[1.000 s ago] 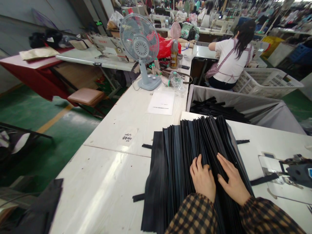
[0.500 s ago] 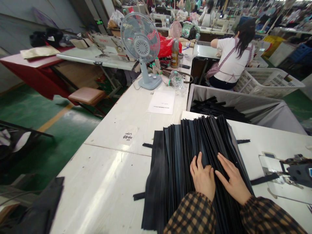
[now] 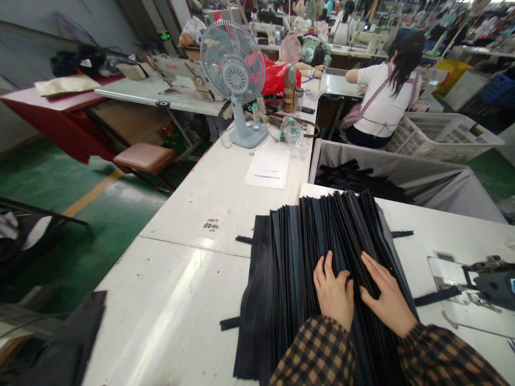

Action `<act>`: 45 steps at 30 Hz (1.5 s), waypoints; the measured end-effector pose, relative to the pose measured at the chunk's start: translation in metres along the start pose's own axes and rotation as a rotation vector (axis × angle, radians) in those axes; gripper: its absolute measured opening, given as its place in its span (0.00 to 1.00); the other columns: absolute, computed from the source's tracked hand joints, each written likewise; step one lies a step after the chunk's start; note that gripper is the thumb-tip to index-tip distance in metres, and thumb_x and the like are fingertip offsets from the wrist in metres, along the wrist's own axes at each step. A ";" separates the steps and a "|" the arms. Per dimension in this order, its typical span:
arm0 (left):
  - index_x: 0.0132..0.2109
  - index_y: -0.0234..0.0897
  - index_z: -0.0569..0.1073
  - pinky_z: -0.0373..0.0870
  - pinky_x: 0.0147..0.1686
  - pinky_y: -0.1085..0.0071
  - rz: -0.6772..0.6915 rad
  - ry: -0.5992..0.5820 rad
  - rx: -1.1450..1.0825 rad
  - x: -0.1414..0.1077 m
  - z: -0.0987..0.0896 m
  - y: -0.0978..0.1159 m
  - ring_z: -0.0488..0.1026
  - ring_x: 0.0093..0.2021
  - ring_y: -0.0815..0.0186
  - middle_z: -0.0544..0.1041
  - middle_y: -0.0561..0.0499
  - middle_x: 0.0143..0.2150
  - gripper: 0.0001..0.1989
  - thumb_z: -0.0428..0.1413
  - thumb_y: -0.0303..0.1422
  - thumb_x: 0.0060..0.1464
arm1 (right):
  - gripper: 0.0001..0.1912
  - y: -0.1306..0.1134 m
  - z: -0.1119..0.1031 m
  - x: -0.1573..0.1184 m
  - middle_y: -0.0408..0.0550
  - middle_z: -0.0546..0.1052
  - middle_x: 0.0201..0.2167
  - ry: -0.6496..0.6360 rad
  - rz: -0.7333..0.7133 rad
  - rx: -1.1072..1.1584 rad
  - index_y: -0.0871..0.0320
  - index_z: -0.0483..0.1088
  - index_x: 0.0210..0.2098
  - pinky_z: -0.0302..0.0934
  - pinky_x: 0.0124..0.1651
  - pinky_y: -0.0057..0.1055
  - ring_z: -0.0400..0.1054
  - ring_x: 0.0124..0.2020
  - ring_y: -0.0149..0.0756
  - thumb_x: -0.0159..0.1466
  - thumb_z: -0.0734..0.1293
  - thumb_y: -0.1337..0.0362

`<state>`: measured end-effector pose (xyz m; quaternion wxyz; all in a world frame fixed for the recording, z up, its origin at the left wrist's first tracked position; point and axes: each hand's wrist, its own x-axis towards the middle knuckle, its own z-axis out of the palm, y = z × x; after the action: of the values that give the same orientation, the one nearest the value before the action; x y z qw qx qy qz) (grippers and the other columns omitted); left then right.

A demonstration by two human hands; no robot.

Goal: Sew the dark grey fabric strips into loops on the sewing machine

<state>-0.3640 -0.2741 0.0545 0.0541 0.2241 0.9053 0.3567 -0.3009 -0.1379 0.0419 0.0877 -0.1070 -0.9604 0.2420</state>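
Observation:
A thick row of black and dark blue fabric pieces (image 3: 281, 279), packed edge to edge like pleats, covers the near right part of the table. My left hand (image 3: 333, 295) rests on the middle of the row, its fingers spread and bent slightly over the upright folds. To its right, my right hand (image 3: 388, 300) lies on the same pieces with fingers stretched out and thumb apart. A narrow gap of dark folds shows between the hands. Black strips stick out on both sides, one left strip (image 3: 230, 323) low and one right strip (image 3: 438, 295) reaching a sewing machine (image 3: 491, 281).
A grey fan (image 3: 245, 131), a paper sheet (image 3: 267, 169) and a bottle (image 3: 289, 88) stand or lie along the white table (image 3: 169, 300). Behind the row is a grey cloth-lined bin (image 3: 446, 185) holding black strips. A person (image 3: 382, 96) sits beyond, beside a white basket (image 3: 446, 139).
My right hand has shifted slightly to the right, so the gap between the hands is a little wider. My left hand stays almost in place.

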 end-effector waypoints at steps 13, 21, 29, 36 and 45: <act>0.36 0.39 0.71 0.52 0.56 0.51 -0.007 0.021 0.022 0.000 0.001 0.004 0.45 0.61 0.54 0.50 0.52 0.62 0.08 0.49 0.25 0.50 | 0.32 0.000 -0.001 -0.001 0.46 0.53 0.58 -0.003 0.014 -0.010 0.53 0.44 0.59 0.51 0.56 0.44 0.50 0.57 0.41 0.56 0.57 0.66; 0.41 0.37 0.69 0.49 0.57 0.51 -0.006 -0.004 0.045 0.002 0.001 0.007 0.46 0.60 0.56 0.51 0.49 0.61 0.13 0.47 0.21 0.48 | 0.33 -0.001 -0.004 0.000 0.46 0.53 0.58 -0.007 0.023 -0.008 0.53 0.44 0.59 0.50 0.57 0.43 0.50 0.57 0.40 0.56 0.57 0.65; 0.44 0.37 0.66 0.47 0.58 0.51 0.004 -0.028 -0.001 0.000 -0.001 0.005 0.43 0.61 0.56 0.48 0.49 0.62 0.22 0.48 0.17 0.40 | 0.33 0.001 -0.005 0.000 0.46 0.53 0.59 -0.006 0.024 0.004 0.53 0.44 0.59 0.50 0.57 0.43 0.50 0.57 0.39 0.56 0.57 0.66; 0.38 0.38 0.69 0.50 0.57 0.49 -0.002 0.003 -0.011 0.000 0.002 0.005 0.43 0.61 0.54 0.50 0.50 0.61 0.13 0.51 0.21 0.43 | 0.33 0.004 -0.008 -0.002 0.45 0.53 0.59 -0.003 0.036 0.000 0.53 0.44 0.59 0.49 0.58 0.43 0.49 0.58 0.39 0.56 0.58 0.65; 0.34 0.38 0.71 0.51 0.56 0.49 0.011 0.023 0.016 0.002 0.004 0.006 0.45 0.61 0.54 0.51 0.50 0.61 0.08 0.50 0.24 0.48 | 0.33 0.004 -0.009 -0.001 0.46 0.53 0.59 0.000 0.028 0.002 0.53 0.45 0.59 0.50 0.57 0.43 0.49 0.57 0.40 0.56 0.58 0.66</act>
<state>-0.3625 -0.2673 0.0556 0.0400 0.2256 0.9074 0.3524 -0.2971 -0.1306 0.0473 0.0844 -0.1205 -0.9585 0.2443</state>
